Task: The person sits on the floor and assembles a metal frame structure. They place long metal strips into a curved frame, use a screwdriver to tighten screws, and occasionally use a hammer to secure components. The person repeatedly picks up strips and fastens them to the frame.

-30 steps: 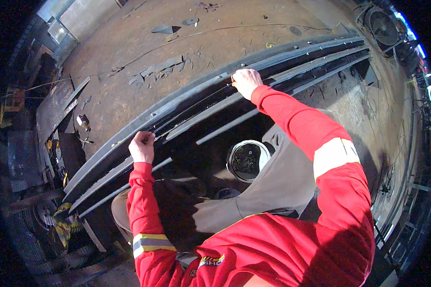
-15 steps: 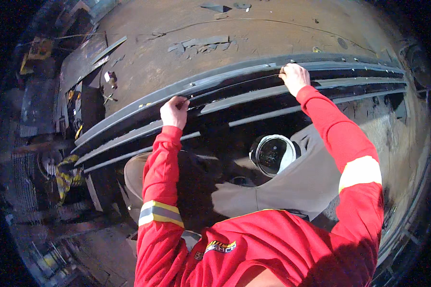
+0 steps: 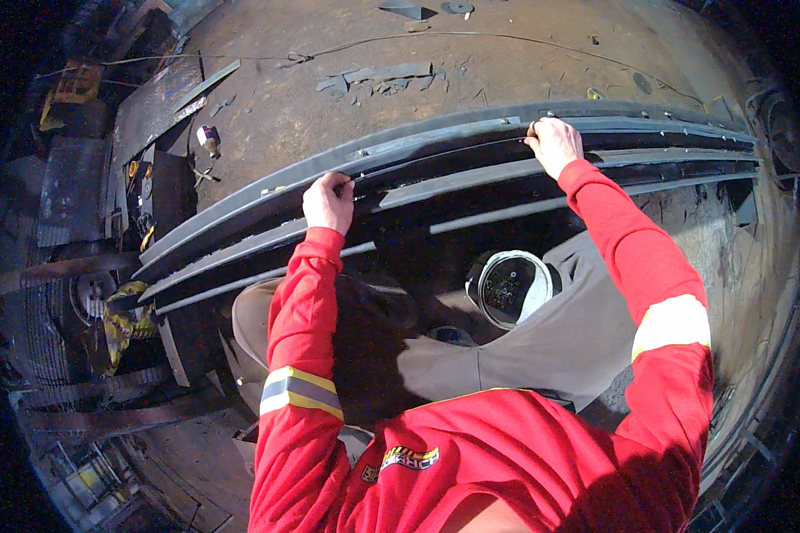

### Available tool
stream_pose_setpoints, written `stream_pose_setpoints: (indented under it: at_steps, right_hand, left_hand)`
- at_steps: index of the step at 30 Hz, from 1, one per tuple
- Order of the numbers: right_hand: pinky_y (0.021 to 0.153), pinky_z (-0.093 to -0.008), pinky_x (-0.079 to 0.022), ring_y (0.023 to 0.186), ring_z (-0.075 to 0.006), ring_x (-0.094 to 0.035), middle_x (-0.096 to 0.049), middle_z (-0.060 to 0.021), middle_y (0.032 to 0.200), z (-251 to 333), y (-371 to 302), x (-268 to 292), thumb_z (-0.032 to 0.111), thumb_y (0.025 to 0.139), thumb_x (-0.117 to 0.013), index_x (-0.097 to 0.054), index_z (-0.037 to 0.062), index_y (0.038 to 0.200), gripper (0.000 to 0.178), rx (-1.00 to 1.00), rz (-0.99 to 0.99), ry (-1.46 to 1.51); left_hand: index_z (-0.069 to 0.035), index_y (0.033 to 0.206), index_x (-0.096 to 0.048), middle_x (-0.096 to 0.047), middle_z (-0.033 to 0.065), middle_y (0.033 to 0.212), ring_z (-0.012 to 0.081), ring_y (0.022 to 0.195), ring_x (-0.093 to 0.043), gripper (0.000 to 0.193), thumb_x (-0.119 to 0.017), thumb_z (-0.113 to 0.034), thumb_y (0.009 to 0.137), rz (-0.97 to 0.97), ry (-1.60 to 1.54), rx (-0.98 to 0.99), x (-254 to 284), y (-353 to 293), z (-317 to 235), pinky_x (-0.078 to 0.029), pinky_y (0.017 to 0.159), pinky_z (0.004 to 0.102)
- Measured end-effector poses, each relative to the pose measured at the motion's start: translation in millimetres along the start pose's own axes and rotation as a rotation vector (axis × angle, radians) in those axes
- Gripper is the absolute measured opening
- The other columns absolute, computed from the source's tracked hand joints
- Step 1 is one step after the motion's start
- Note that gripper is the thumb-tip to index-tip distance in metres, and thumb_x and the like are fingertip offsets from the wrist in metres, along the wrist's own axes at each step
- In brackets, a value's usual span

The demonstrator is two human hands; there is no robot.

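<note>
My left hand (image 3: 329, 202) is closed in a pinch above the long steel beams. Farther right, my right hand (image 3: 555, 145) also pinches with its fingertips at the far beam. Between the two hands runs a thin, taut strand like wire or cord (image 3: 436, 156), lying along the beam; its exact kind is too fine to tell. The long grey steel beam (image 3: 240, 213) has raised flanges and several small bolts or studs along its far edge. Near my knees stands a white bucket (image 3: 542, 293) with small dark ring-like pieces in it.
On the brown ground beyond lie broken dark flakes (image 3: 387, 78) and a long cable (image 3: 471, 34). A small bottle-like container (image 3: 209, 140) stands left of the beams. Yellow-and-black cloth or wrapping (image 3: 124, 329) hangs by the beams' left end, among scrap metal.
Both hands stay closed at nearly the same spots on the beam. The whole view has shifted slightly; the pieces in the bucket show more clearly.
</note>
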State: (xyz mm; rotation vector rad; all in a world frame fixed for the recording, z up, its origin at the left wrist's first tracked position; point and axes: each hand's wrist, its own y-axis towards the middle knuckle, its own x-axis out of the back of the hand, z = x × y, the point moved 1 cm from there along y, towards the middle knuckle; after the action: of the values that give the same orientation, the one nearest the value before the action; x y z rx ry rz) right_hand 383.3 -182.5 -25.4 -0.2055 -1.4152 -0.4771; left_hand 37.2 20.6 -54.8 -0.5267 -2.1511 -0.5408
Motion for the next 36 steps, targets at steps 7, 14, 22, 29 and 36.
stream_pose_setpoints:
  at_steps: [7, 14, 22, 29, 36]
  right_hand:
    - [0.075, -0.0379, -0.048, 0.086, -0.0238, -0.057, -0.059, -0.0059, 0.083, 70.5, -3.4, 8.6, 0.019, 0.075, -0.06, -0.066, 0.0094, 0.076, 0.011, 0.406, -0.209, 0.058]
    - [0.077, -0.0389, -0.045, 0.091, -0.0249, -0.054, -0.054, -0.0079, 0.089, 166.6, 3.6, -59.0, 0.019, 0.075, -0.06, -0.06, 0.0074, 0.074, 0.011, 0.434, -0.231, 0.254]
    - [0.091, -0.0395, -0.039, 0.108, -0.0262, -0.045, -0.054, -0.0065, 0.1, 184.1, 16.1, -42.7, 0.022, 0.067, -0.069, -0.065, 0.0093, 0.077, 0.017, 0.446, -0.271, 0.197]
    - [0.104, -0.0447, -0.029, 0.125, -0.0287, -0.035, -0.054, -0.0056, 0.113, 176.1, 25.7, -50.8, 0.022, 0.064, -0.073, -0.067, 0.0098, 0.069, 0.014, 0.422, -0.235, 0.331]
    - [0.104, -0.0445, -0.029, 0.123, -0.0268, -0.038, -0.056, -0.0025, 0.108, 176.6, 32.9, -60.0, 0.018, 0.066, -0.071, -0.066, 0.006, 0.067, 0.013, 0.479, -0.182, 0.425]
  left_hand:
    - [-0.006, 0.084, -0.066, -0.067, 0.0138, 0.079, 0.0299, 0.074, -0.066, 0.015, -0.071, -0.017, 0.076, -0.009, -0.011, -0.014, 6.7, -0.4, -3.6, -0.051, 0.069, 0.0344]
    - [-0.007, 0.083, -0.067, -0.066, 0.0136, 0.077, 0.0295, 0.072, -0.066, 0.012, -0.07, -0.016, 0.076, 0.008, -0.016, -0.018, 1.2, 3.6, -2.6, -0.051, 0.067, 0.0352]
    - [-0.008, 0.079, -0.067, -0.065, 0.0129, 0.08, 0.03, 0.072, -0.064, 0.01, -0.071, -0.015, 0.074, -0.003, -0.005, -0.015, 6.9, 1.4, 1.3, -0.051, 0.065, 0.0373]
    - [-0.008, 0.079, -0.067, -0.065, 0.0126, 0.082, 0.0328, 0.076, -0.063, 0.01, -0.071, -0.015, 0.074, 0.01, -0.001, 0.007, 7.2, 2.9, 2.4, -0.05, 0.067, 0.0387]
    - [-0.009, 0.08, -0.067, -0.064, 0.0123, 0.084, 0.0329, 0.078, -0.063, 0.011, -0.07, -0.018, 0.075, 0.01, 0.033, -0.026, 10.5, 2.7, -1.2, -0.05, 0.069, 0.0395]
